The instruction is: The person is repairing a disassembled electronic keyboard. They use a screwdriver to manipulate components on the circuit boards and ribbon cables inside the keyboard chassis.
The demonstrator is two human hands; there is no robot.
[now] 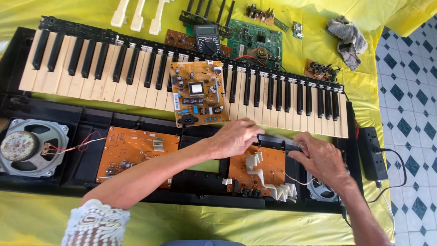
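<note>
Fingers: our left hand (234, 138) curls loosely with its fingertips pressed down at the top edge of the small orange board; we cannot tell whether it pinches anything. Our right hand (321, 157) closes its fingertips on a thin clear strip (284, 139) that runs between both hands.
Small orange board (256, 175): it sits in the black keyboard case (200, 182) right under our hands, copper-orange, roughly square, with black sockets along its near edge.
Ribbon cable (273, 182): white, flat and folded in zigzags, it lies across the board and bunches at its near right corner.
Thin wires (298, 181): red and white, they run from the board toward the right speaker (321, 191), which is mostly hidden by our right wrist.
Larger orange board (136, 152): it lies to the left in the same case, well apart from our hands, behind our left forearm.
Left speaker (29, 148): round, with a rusty centre and a grey frame, it sits at the far left with a red wire looping off it.
Key bed (100, 73): black and cream keys stretch across just beyond the case.
Tan power board (198, 93): it rests on the keys, studded with components.
Multimeter (207, 40): dark, farther back on the yellow cloth (318, 50), beside a green circuit board (257, 41).
Loose keys (136, 16): cream ones lie at the far edge.
Grey rag (348, 38): crumpled at the far right.
Black power strip (373, 152): it lies at the right end of the case.
</note>
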